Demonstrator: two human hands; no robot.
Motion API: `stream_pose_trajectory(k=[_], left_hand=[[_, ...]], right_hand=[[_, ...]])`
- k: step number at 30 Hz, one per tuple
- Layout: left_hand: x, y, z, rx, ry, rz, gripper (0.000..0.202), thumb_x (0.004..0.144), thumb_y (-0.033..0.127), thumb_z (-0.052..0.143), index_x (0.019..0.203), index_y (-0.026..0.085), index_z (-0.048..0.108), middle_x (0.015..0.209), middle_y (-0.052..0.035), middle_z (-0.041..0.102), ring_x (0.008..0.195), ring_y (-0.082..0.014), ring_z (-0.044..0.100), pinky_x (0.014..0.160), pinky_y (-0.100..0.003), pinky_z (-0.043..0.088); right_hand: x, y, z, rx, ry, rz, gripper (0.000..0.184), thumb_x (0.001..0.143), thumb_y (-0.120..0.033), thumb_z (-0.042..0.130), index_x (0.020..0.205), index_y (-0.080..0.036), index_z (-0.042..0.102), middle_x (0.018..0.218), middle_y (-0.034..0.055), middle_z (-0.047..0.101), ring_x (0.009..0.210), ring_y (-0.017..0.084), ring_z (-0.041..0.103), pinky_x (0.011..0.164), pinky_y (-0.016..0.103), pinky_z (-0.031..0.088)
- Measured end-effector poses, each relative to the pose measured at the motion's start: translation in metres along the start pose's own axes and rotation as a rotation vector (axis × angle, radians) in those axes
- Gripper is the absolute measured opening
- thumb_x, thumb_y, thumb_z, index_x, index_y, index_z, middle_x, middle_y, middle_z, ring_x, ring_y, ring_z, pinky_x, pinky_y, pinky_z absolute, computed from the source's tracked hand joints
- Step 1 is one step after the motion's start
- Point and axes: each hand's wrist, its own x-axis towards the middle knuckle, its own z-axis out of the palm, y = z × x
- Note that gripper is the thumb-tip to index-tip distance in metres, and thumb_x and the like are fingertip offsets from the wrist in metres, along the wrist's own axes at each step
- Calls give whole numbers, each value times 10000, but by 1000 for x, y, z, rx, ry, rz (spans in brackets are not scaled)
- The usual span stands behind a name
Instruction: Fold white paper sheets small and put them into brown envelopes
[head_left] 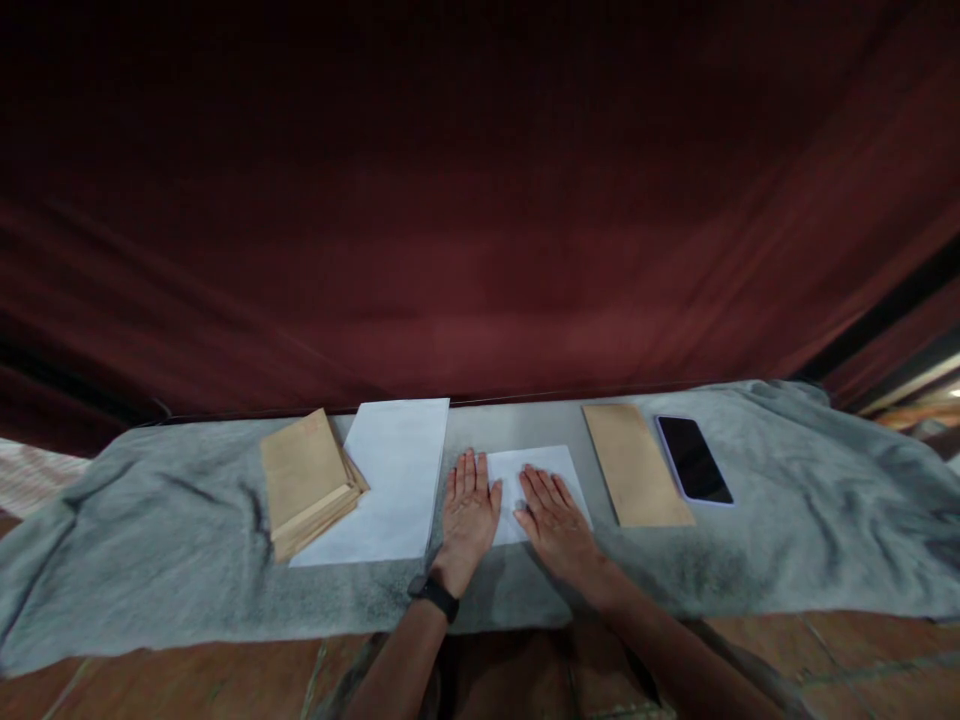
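A white sheet of paper (512, 490), smaller than the stacked sheets beside it, lies flat in front of me. My left hand (472, 505) rests palm down at its left edge, fingers stretched out, with a dark watch on the wrist. On the paper's right part my right hand (553, 515) also lies flat, its fingers pointing up and to the left. Neither hand grips anything. The hands cover parts of the paper's left and right sides, so I cannot tell whether it is folded.
To the left, a pile of brown envelopes (304, 470) overlaps a stack of white paper (397, 480). A single brown envelope (637, 470) and a phone (694, 460) lie to the right. A grey cloth (202, 540) covers the surface, with a dark red wall (480, 250) behind.
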Motion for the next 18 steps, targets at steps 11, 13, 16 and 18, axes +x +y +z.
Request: stream_pose_trajectory(k=[11, 13, 16, 18], left_hand=[[2, 4, -8, -47, 82, -51, 604, 1050, 351, 277, 1543, 15, 374, 1591, -219, 403, 1529, -308, 303, 1250, -535, 276], [-1, 12, -12, -107, 91, 70, 585, 1058, 345, 276, 1564, 62, 352, 1605, -180, 400, 1536, -273, 291, 1256, -505, 287], [-11, 27, -15, -202, 5, 357, 562, 1071, 361, 282, 1578, 124, 334, 1629, -117, 379, 1537, -211, 292, 1256, -441, 316], [-17, 35, -15, -226, -53, 465, 567, 1076, 391, 288, 1578, 129, 328, 1639, -110, 359, 1539, -199, 287, 1256, -432, 317]], right_hand=[[-9, 27, -2, -95, 21, 101, 620, 1074, -374, 354, 1615, -91, 243, 1594, 183, 424, 1477, 267, 409, 1228, 475, 312], [-10, 28, -3, -93, 11, 94, 603, 1074, -346, 346, 1612, -90, 253, 1593, 181, 427, 1476, 264, 410, 1227, 472, 315], [-10, 29, -3, -95, -9, 84, 572, 1067, -286, 325, 1607, -104, 279, 1592, 167, 435, 1477, 259, 410, 1233, 467, 306], [-11, 30, -4, -95, -22, 81, 571, 1059, -262, 323, 1610, -120, 279, 1596, 152, 434, 1481, 252, 403, 1239, 463, 299]])
